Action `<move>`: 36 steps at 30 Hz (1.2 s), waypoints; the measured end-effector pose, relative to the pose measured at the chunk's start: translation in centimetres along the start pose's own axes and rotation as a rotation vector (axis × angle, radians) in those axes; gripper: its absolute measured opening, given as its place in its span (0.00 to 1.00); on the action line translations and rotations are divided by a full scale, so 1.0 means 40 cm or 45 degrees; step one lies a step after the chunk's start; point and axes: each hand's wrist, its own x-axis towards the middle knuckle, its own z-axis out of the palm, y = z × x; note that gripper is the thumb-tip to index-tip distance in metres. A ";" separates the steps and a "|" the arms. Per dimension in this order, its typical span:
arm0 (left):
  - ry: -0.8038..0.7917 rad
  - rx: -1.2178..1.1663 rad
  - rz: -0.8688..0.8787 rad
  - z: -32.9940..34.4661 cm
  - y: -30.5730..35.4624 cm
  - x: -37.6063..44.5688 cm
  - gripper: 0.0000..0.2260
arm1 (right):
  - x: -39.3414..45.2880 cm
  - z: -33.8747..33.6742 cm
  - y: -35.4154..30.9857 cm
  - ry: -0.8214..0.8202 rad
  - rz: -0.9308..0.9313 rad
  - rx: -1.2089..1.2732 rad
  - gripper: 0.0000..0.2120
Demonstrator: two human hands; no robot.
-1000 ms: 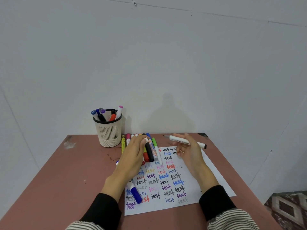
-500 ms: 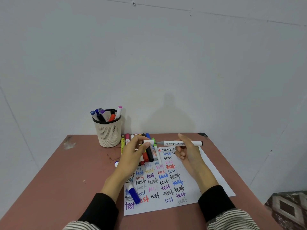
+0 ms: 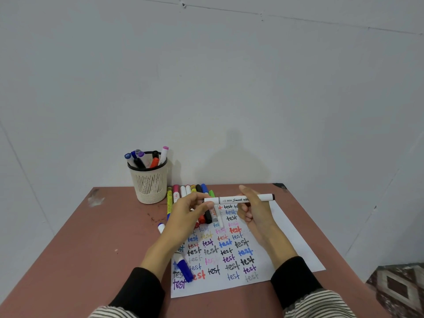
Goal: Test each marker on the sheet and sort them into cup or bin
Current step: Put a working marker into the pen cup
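A white marker [image 3: 229, 200] with a black end cap lies level in the air above the sheet. My right hand [image 3: 254, 211] grips its barrel near the black end. My left hand [image 3: 188, 214] pinches the white cap at its left end. The white sheet [image 3: 296, 244] below is covered with "test" written in many colours. A row of several markers [image 3: 183, 191] lies at the sheet's far edge, partly hidden by my left hand. A cream mesh cup [image 3: 150, 183] with several markers stands at the back left. No bin is in view.
A blue-capped marker [image 3: 183, 267] lies on the sheet's left edge under my left wrist. The reddish table [image 3: 103, 249] has bare room on its left side. A grey wall rises right behind the table. A patterned rug [image 3: 399, 288] shows at the lower right.
My right hand swung the white marker level and leftward. My left hand rose from the row of markers and took hold of the marker's left end.
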 end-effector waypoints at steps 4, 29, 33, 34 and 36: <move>0.016 0.014 -0.002 -0.008 0.006 -0.004 0.06 | -0.009 0.016 -0.002 0.030 -0.007 -0.023 0.13; -0.023 -0.069 -0.003 -0.056 0.032 -0.007 0.06 | -0.027 0.072 0.009 0.045 -0.168 -0.047 0.13; -0.019 -0.084 -0.014 -0.054 0.030 -0.010 0.06 | -0.030 0.077 0.008 0.066 -0.170 -0.090 0.12; -0.018 -0.095 -0.018 -0.054 0.029 -0.010 0.06 | -0.031 0.078 0.009 0.067 -0.164 -0.086 0.11; -0.010 -0.140 -0.027 -0.051 0.030 -0.009 0.06 | -0.031 0.078 0.008 0.060 -0.146 -0.057 0.12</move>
